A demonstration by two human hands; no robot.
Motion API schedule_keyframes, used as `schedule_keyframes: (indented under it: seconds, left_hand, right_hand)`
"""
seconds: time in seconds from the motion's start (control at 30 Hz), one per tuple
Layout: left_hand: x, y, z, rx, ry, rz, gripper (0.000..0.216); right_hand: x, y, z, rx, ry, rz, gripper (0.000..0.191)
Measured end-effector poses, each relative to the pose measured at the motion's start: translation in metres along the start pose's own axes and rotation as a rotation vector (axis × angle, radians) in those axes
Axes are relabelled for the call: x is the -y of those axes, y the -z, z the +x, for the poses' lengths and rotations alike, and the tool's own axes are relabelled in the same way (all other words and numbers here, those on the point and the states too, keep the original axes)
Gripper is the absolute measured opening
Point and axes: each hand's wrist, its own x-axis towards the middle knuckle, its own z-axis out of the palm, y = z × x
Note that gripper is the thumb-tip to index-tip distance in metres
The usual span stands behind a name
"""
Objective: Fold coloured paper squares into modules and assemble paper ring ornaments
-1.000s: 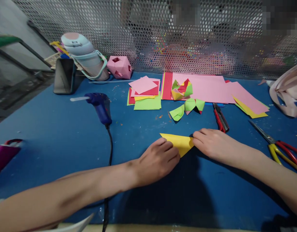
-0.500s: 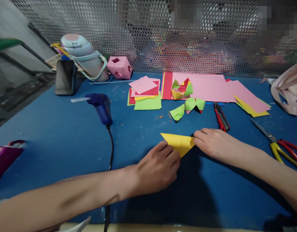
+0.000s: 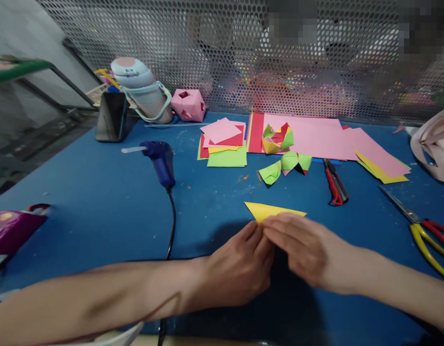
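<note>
A yellow sheet of paper (image 3: 267, 210), folded to a triangle, lies low over the blue table between my hands. My left hand (image 3: 241, 266) is closed, its fingers pinching the paper's near corner. Over the paper's right part lies my right hand (image 3: 304, 250), fingers together and pressed on it beside the left fingertips; its thumb is hidden. Beyond them are folded green paper pieces (image 3: 286, 163) and a folded multicoloured paper piece (image 3: 277, 138).
A blue glue gun (image 3: 159, 161) with a black cord stands left. At the back are a phone (image 3: 111, 117), bottle (image 3: 145, 91), pink paper ball (image 3: 188, 105) and paper stacks (image 3: 227, 156). A box cutter (image 3: 335, 182) and scissors (image 3: 416, 223) lie right.
My right hand has moved left and nearer, from the paper's right corner onto its middle beside my left hand. The left hand keeps its pinch. The view has shifted slightly.
</note>
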Motion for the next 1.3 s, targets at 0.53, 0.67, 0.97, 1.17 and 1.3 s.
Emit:
schedule_keyframes:
  seconds: [0.53, 0.67, 0.97, 1.17, 1.3]
  left_hand:
    - [0.002, 0.006, 0.003, 0.054, -0.028, -0.015, 0.028]
    - [0.002, 0.006, 0.004, 0.051, -0.026, -0.008, 0.028]
    - [0.001, -0.002, 0.002, -0.114, 0.008, 0.012, 0.025]
    - [0.002, -0.001, 0.002, -0.067, 0.002, 0.002, 0.027]
    - [0.002, -0.001, 0.002, -0.053, 0.006, -0.025, 0.027]
  right_hand:
    - [-0.027, -0.01, -0.013, 0.251, -0.057, 0.19, 0.081]
    - [-0.029, -0.012, -0.002, 0.336, -0.019, 0.143, 0.086]
    - [-0.047, -0.012, 0.041, 0.328, 0.161, 0.163, 0.091]
    - [-0.05, 0.001, 0.023, 0.33, 0.152, 0.051, 0.088]
    - [-0.051, 0.014, -0.019, 0.258, 0.099, -0.102, 0.085]
